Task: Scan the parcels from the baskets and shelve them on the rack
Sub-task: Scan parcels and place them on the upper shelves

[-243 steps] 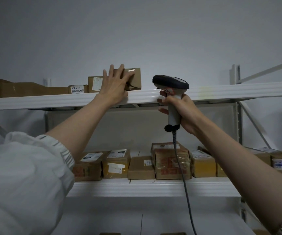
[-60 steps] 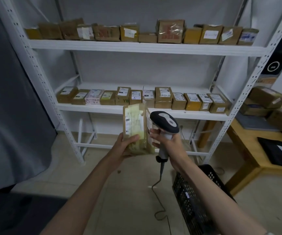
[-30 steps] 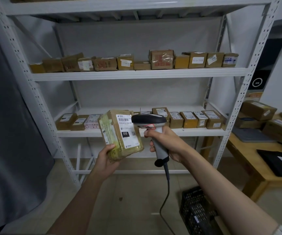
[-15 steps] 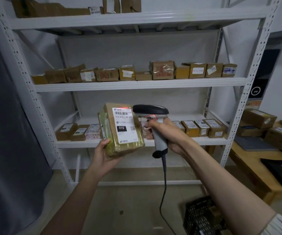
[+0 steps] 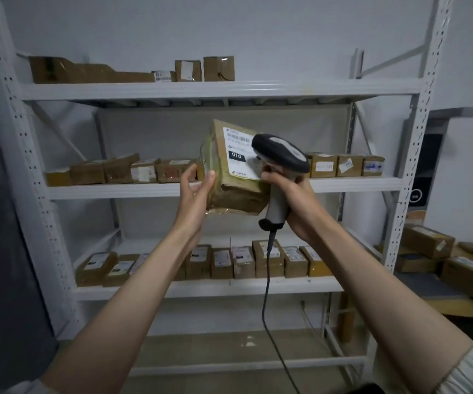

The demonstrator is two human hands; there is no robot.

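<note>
**Parcel held up beside the scanner in front of the rack**

The left hand (image 5: 194, 194) holds a brown taped parcel (image 5: 235, 177) at its left side, thumb and fingers spread against the wrapping rather than closed round it; how firm the hold is cannot be told. The parcel is raised in front of the middle shelf (image 5: 116, 190) of the white rack (image 5: 406, 166), tilted, its white label (image 5: 236, 150) facing the camera with "010" printed on a black patch. The right hand (image 5: 292, 203) is clenched round the grip of a grey and black scanner (image 5: 279, 155), whose head overlaps the label's right part. Its cable (image 5: 265, 302) hangs down between the forearms. Rows of small brown boxes (image 5: 241, 261) stand on the lower shelf, with others on the middle and top shelves. More parcels (image 5: 428, 244) lie on a wooden table (image 5: 457, 307) at the right.
</note>
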